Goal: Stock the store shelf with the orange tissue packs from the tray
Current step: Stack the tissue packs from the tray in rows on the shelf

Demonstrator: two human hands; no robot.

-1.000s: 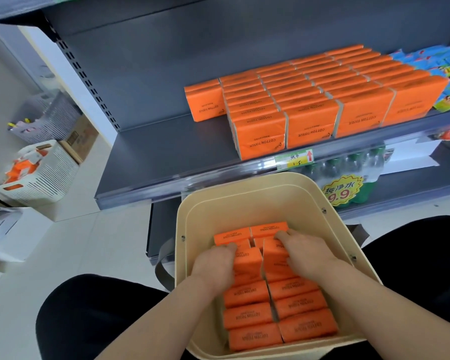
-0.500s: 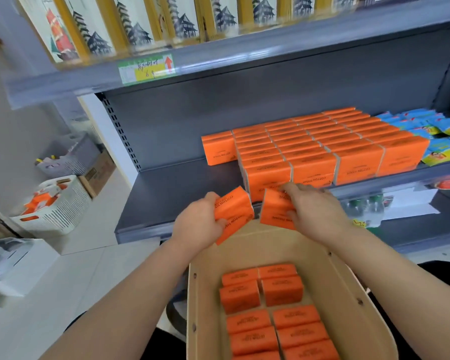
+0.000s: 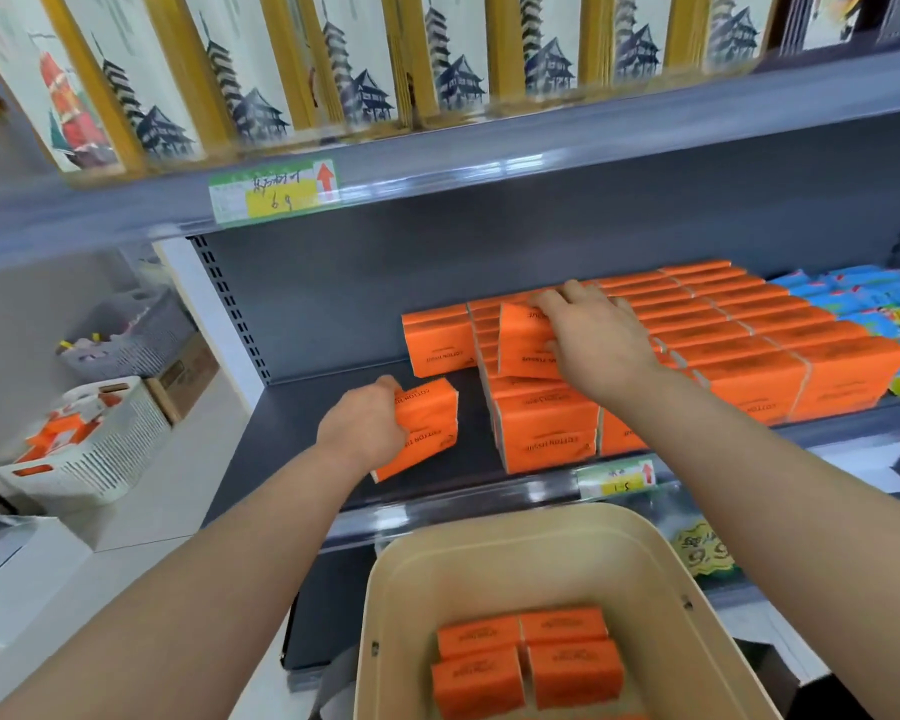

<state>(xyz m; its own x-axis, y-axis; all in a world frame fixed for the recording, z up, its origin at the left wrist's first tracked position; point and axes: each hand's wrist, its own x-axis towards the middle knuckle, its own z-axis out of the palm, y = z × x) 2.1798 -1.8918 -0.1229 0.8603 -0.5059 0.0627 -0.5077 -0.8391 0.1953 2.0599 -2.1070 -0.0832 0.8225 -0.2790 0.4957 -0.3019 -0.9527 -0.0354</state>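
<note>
Single head-worn wide-angle view, high behind both forearms. Faces forward and slightly down at store shelf [image 3: 302, 405], near: left hand [image 3: 365, 433] and right hand [image 3: 593, 340] reach over its deck. Orange tissue packs [image 3: 749, 356] fill centre-right. Upper shelf lip with price tag [image 3: 274, 192] crosses top third; boxes above it cut by frame edge. Beige tray [image 3: 396, 589] directly under lens, bottom centre, near rim cropped. White basket [image 3: 100, 449] and floor at left periphery. Straight edges bowed by lens.
</note>
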